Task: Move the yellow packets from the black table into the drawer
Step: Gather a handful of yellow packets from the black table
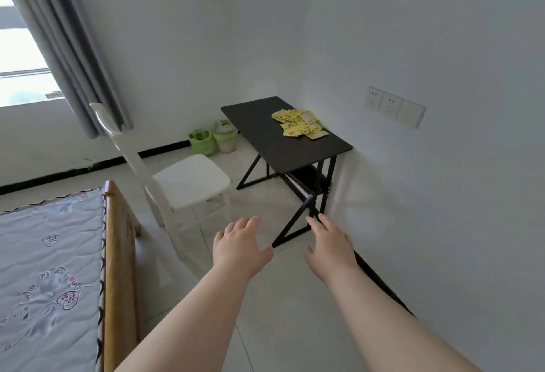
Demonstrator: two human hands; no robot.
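A small black table (pixel 265 132) stands in the room's corner against the right wall. Several yellow packets (pixel 300 123) lie in a loose pile on its far right part. My left hand (pixel 240 246) and my right hand (pixel 330 246) are stretched out in front of me, well short of the table, above the tiled floor. Both have relaxed, spread fingers and hold nothing. No drawer is in view.
A white chair (pixel 188 181) stands left of the table, facing it. A bed with a wooden frame (pixel 118 253) and patterned mattress fills the lower left. Two green containers (pixel 213 139) sit on the floor by the far wall. Wall sockets (pixel 393 106) are above the table.
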